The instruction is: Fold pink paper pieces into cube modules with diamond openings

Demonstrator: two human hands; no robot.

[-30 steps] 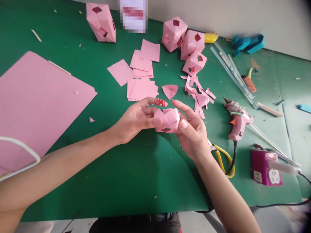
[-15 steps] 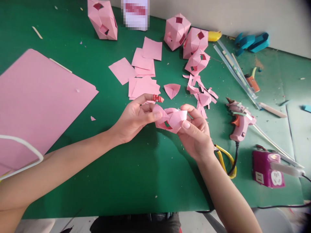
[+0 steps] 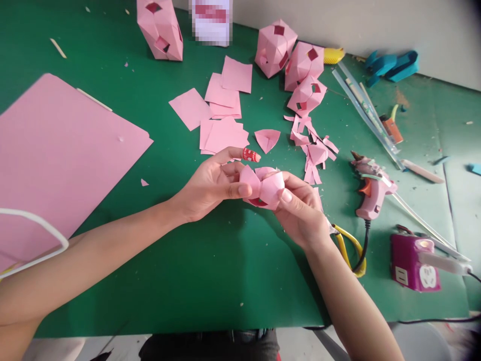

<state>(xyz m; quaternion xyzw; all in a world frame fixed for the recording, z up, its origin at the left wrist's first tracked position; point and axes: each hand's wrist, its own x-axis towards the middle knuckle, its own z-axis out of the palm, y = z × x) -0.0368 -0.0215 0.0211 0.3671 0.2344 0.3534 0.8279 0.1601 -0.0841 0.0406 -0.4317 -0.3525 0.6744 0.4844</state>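
Observation:
Both hands hold one small folded pink paper piece [image 3: 263,186] just above the green table mat [image 3: 210,271]. My left hand [image 3: 214,184] grips its left side between thumb and fingers; the index finger, with a red patterned wrap on its tip, sticks out above it. My right hand [image 3: 300,208] pinches the right side with thumb and curled fingers. A single folded pink petal [image 3: 267,139] lies on the mat just beyond the hands.
Pink paper squares [image 3: 221,108], folded pink paper boxes [image 3: 289,62] and cut scraps [image 3: 313,150] lie further back. A large pink sheet [image 3: 56,155] covers the left. To the right are a pink glue gun [image 3: 370,188], yellow-handled scissors [image 3: 347,245], a purple power adapter [image 3: 411,260] and glue sticks [image 3: 363,115].
My right hand's fingers have curled in over the paper piece, pressing its right side closed. The left hand has kept its grip, barely shifting.

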